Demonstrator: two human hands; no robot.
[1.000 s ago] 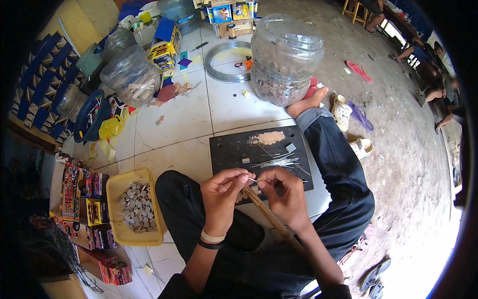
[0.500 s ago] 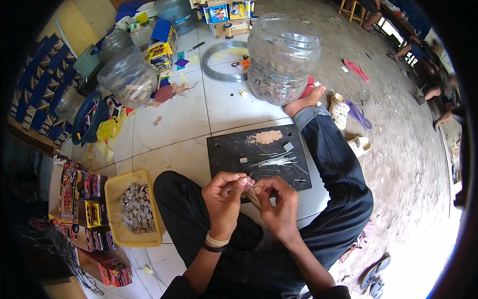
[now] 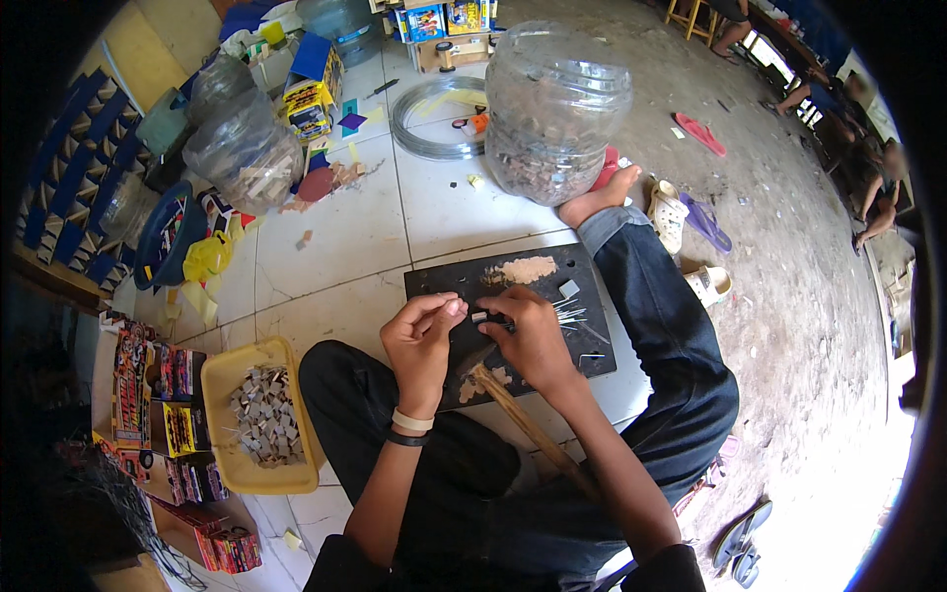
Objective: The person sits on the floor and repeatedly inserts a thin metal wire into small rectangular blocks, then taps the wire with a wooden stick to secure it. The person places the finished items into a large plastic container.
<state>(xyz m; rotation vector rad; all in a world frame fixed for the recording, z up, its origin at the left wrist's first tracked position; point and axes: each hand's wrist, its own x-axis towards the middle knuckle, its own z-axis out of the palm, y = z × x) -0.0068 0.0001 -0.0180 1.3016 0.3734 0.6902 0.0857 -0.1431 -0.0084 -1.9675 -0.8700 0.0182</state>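
Matt black board (image 3: pixel 449 282), wooden hammer handle (image 3: pixel 529 423), glossy plastic container (image 3: pixel 559 94).

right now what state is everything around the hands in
left hand: fingertips pinched together
right hand: fingers apart beside small block
hammer: lying, head over black board
black board: flat, dusty in patches
thin wires: loose on the board
yellow tub: uncovered, partly filled
wire ring: coiled, flat on tiles
clear jar: upright, partly filled

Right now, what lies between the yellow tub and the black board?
The head view shows the person's left knee and some white tile between the tub and the board.
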